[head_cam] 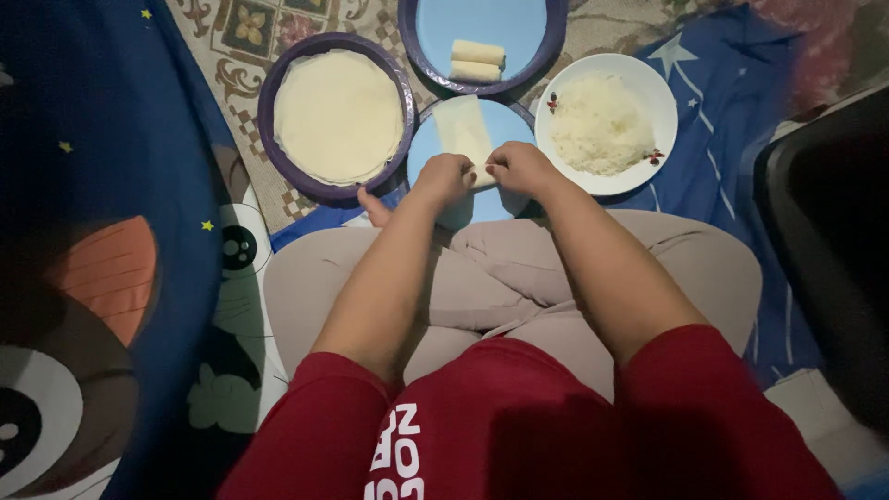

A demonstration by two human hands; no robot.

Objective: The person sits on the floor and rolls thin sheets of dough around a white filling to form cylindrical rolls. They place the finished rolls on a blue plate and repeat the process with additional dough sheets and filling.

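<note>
From the head camera, a thin, pale wrapper sheet [465, 130] lies flat on a small blue plate [515, 125]. The sheet is creamy white, soft looking and longer than it is wide. Its long side runs from the person's hands away toward the top of the picture, leaning a little to the left. The near end of the sheet is under the fingers, so I cannot tell for sure if it is folded there.

The left hand [443, 178] sits on the near edge of the blue plate, on the left corner of the sheet. Its fingers are curled down and seem to pinch the sheet. The right hand [520, 168] is just beside it, on the right corner, with fingers bent the same way and holding the sheet too. Both arms stretch forward over the crossed legs in light trousers, and the sleeves are red.

To the left of the blue plate is a purple plate [276, 93] with a round stack of wrappers [339, 115]. Behind the blue plate is a bigger blue tray [435, 37] with two finished rolls [476, 61] lying side by side. To the right of the blue plate is a white bowl [648, 83] full of white shredded filling [600, 124]. A dark blue starry cloth [102, 120] lies to the far left of the blue plate.
</note>
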